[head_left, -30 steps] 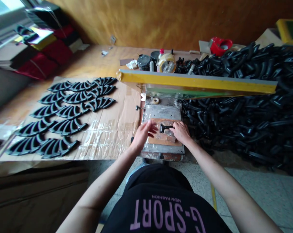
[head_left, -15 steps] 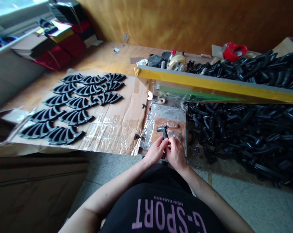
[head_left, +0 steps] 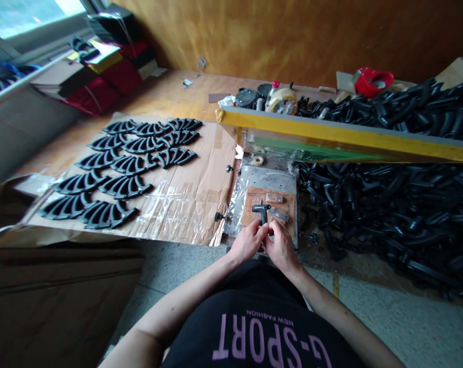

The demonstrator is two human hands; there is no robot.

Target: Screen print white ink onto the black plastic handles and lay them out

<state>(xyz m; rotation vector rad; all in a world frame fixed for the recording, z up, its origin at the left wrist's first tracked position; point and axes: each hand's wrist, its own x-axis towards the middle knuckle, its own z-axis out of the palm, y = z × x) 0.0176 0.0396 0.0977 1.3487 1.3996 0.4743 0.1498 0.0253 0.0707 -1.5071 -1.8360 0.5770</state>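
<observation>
A small black T-shaped plastic part (head_left: 262, 210) lies on a brown wooden jig (head_left: 254, 197) mounted on a metal plate (head_left: 264, 179). My left hand (head_left: 249, 241) and my right hand (head_left: 280, 246) meet at the near end of this part, fingers curled and pinched on its stem. Above the jig hangs a raised yellow-framed printing screen (head_left: 342, 135), tilted up on its far side.
Several black fan-shaped parts (head_left: 122, 166) lie in rows on taped cardboard (head_left: 178, 204) to the left. A big heap of black plastic parts (head_left: 400, 189) fills the right side. Tape rolls and jars (head_left: 270, 98) stand at the back, a red tape dispenser (head_left: 373, 81) beyond. Red and black stacks (head_left: 101, 76) sit far left.
Both hands have pulled back from the middle of the jig to its near edge and closed together on the black part's stem. The view has shifted slightly.
</observation>
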